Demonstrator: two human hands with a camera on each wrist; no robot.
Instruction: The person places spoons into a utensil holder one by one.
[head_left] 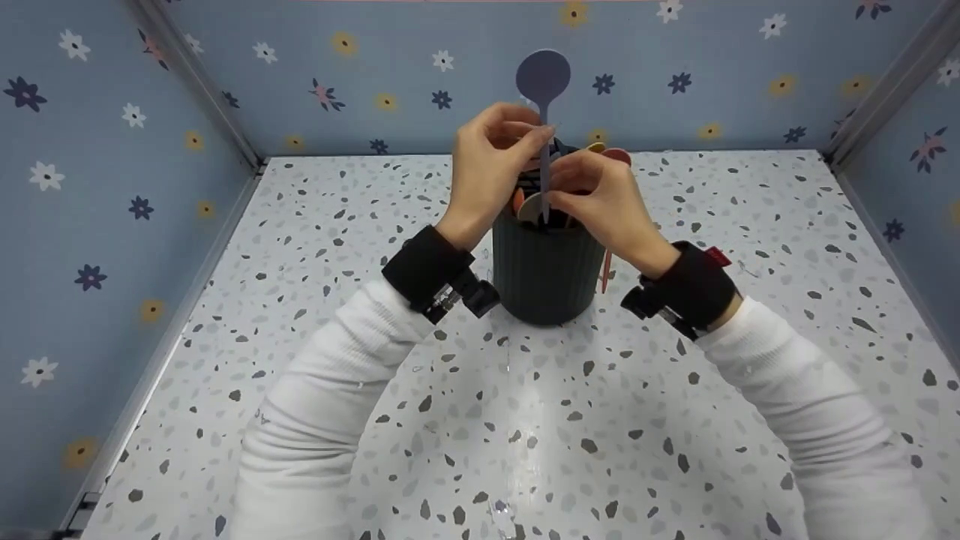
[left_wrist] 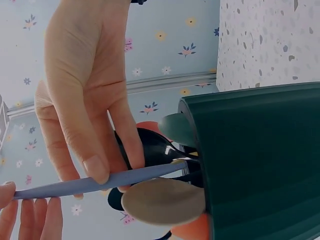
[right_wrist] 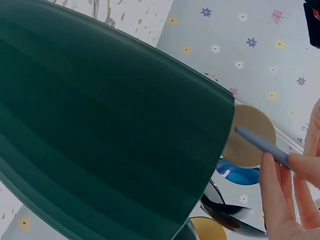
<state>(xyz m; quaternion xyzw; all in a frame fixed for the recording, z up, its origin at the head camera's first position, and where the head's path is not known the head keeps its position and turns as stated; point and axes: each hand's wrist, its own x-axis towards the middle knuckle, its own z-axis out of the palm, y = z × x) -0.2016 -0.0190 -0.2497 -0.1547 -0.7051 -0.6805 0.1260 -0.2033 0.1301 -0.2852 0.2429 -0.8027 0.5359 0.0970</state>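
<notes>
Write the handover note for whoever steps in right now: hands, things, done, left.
Left hand: pinches the stem of the blue-grey spoon, bowl up.
Right hand: fingers on the same stem lower down, above the cup mouth.
Dark green ribbed cup: upright on the speckled table, holding several other spoons, tan, black, orange, blue among them.
Done: the spoon's lower end is at the cup mouth.
Left: whether it is going in or coming out cannot be told; both hands need to finish that move and let go.
</notes>
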